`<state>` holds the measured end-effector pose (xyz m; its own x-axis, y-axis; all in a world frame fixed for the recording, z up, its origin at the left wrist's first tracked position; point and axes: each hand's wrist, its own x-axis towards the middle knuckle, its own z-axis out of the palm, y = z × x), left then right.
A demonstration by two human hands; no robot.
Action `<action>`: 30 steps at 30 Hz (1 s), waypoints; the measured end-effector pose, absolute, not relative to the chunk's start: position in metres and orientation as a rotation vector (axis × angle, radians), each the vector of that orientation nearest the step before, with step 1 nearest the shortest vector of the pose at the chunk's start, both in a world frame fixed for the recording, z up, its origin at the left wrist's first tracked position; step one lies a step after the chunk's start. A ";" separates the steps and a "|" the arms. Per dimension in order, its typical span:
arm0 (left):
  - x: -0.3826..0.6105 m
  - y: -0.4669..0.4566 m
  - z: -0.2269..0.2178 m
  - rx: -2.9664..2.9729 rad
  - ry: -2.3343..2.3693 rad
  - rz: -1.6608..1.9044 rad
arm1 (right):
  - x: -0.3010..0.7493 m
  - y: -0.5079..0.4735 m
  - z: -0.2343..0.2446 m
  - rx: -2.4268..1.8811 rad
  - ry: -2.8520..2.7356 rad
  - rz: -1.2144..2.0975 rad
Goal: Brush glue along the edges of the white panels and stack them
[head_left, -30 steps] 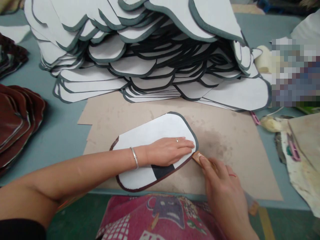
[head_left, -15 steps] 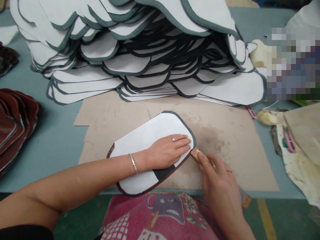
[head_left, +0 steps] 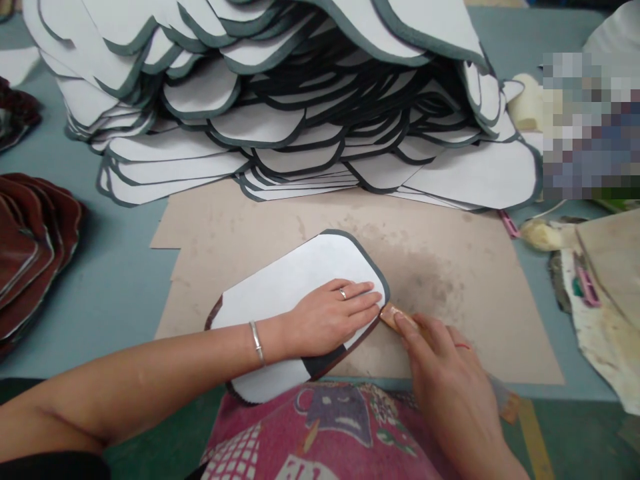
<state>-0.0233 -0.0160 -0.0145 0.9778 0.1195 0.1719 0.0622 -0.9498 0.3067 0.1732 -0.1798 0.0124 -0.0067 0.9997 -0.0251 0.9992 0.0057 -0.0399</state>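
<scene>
A white panel (head_left: 280, 287) with rounded ends lies on the cardboard. It has a grey border at its far right end and dark red edging along its near side. My left hand (head_left: 330, 319), fingers stretched out, presses flat on the panel. My right hand (head_left: 445, 363) is closed round a flat orange-brown tool (head_left: 397, 318) whose kind I cannot make out. The tool's tip touches the panel's right edge, just beyond my left fingertips. A wider end of the tool shows behind my right hand. A black patch (head_left: 323, 361) on the panel shows below my left palm.
A big pile of grey-edged white panels (head_left: 470, 173) stands at the back. Dark red pieces (head_left: 45, 260) are stacked at the left. Brown cardboard (head_left: 475, 287) covers the table (head_left: 120, 273). Pink clippers (head_left: 587, 283) lie on stained cloth at the right.
The panel has slid slightly towards me and to the left, with my left hand on it. My right hand and the tool's tip have moved slightly nearer to me along the edge.
</scene>
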 end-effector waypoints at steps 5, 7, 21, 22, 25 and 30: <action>-0.024 -0.016 -0.017 2.749 0.150 0.306 | 0.186 -0.172 0.011 -2.139 -2.299 0.043; -0.024 -0.015 -0.016 2.718 0.186 0.312 | 0.192 -0.167 0.012 -2.087 -2.350 0.046; -0.029 0.001 -0.013 2.634 0.109 0.304 | 0.223 -0.132 0.015 -1.849 -2.505 0.166; -0.031 0.002 -0.012 2.624 0.040 0.291 | 0.215 -0.145 0.013 -1.887 -2.455 0.161; -0.036 0.001 -0.011 2.612 -0.094 0.224 | 0.189 -0.186 0.010 -2.006 -2.307 0.154; -0.035 -0.005 -0.009 2.653 -0.124 0.188 | 0.176 -0.202 0.010 -2.065 -2.277 0.176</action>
